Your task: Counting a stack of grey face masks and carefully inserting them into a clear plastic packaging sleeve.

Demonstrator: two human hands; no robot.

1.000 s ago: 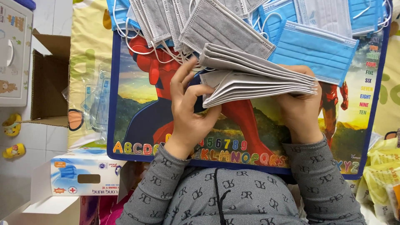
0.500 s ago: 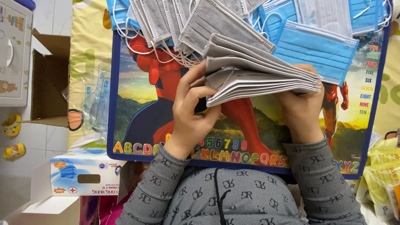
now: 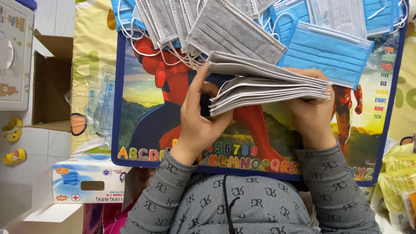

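You're getting one head view, looking straight down from close above; picture board (image 3: 143, 125) is filling centre frame.

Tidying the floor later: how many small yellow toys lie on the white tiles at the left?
2: one yellow toy beside the open cardboard box, another yellow toy just below it. More may lie outside the view.
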